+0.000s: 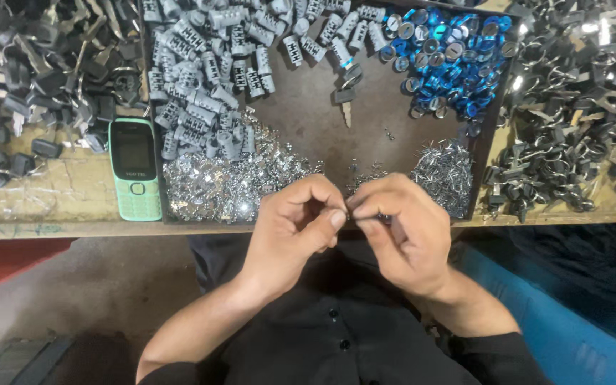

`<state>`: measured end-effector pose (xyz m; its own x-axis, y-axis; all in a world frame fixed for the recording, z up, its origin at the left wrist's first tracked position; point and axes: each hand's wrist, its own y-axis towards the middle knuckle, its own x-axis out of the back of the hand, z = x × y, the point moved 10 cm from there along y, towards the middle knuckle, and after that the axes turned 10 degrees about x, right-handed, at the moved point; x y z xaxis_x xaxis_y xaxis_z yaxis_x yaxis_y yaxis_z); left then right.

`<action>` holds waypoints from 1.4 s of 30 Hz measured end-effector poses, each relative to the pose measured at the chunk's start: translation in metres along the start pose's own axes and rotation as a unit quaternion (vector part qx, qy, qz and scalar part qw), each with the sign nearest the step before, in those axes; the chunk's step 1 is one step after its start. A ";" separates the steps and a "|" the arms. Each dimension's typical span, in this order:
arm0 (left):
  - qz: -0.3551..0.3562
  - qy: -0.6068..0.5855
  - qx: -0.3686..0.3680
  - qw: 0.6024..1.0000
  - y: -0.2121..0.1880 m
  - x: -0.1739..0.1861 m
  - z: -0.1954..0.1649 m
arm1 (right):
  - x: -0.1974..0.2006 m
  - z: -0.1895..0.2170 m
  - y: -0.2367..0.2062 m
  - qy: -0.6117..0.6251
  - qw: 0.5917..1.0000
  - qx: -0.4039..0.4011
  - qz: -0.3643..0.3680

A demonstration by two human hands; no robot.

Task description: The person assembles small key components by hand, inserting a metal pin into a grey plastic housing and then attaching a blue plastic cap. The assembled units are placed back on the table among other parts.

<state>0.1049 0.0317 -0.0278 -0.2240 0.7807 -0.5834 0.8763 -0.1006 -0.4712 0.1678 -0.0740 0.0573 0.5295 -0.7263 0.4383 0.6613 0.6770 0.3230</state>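
1. The left hand (290,224) and the right hand (401,228) are meeting at lower centre of the frame, just below the near edge of the shallow dark metal tray (301,121). Both are pinching, thumb against forefinger, a tiny metal piece (346,211) that is almost wholly hidden between the fingertips; its exact kind I cannot tell.
2. To do this fitting well, I judge the pinch should stay light and close over the tray, so a dropped piece falls among the parts.
3. Loose shiny silver metal clips (229,182) are lying heaped at the tray's lower left, with a smaller pile of thin silver wire springs (445,171) at its lower right.
4. Grey ribbed metal lock cylinders (208,71) are filling the upper left of the tray; round blue and silver metal caps (450,60) are filling its upper right.
5. A mint-green push-button phone (134,169) is lying at centre left on the wooden bench (58,192).
6. Black-headed metal keys (572,121) are piled at right. No packages or signs are showing.
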 end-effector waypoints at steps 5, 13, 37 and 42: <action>-0.002 0.001 -0.016 1.000 -0.007 -0.002 0.002 | -0.005 0.005 -0.002 -0.001 0.999 0.025 -0.038; 0.022 -0.067 0.055 0.996 -0.013 0.002 0.009 | -0.007 0.040 0.008 -0.131 0.981 0.139 -0.008; 0.005 -0.086 0.027 0.996 -0.007 -0.002 0.022 | 0.062 -0.029 -0.002 -0.332 0.941 -0.065 -0.023; 0.010 -0.086 0.042 0.995 -0.001 -0.006 0.026 | 0.093 -0.056 -0.007 -0.416 0.907 -0.063 -0.007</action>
<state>0.0940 0.0111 -0.0413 -0.2817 0.6622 -0.6944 0.8448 -0.1719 -0.5067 0.2424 -0.1530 0.0485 -0.0293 -0.3585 0.9331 0.7481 0.6112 0.2583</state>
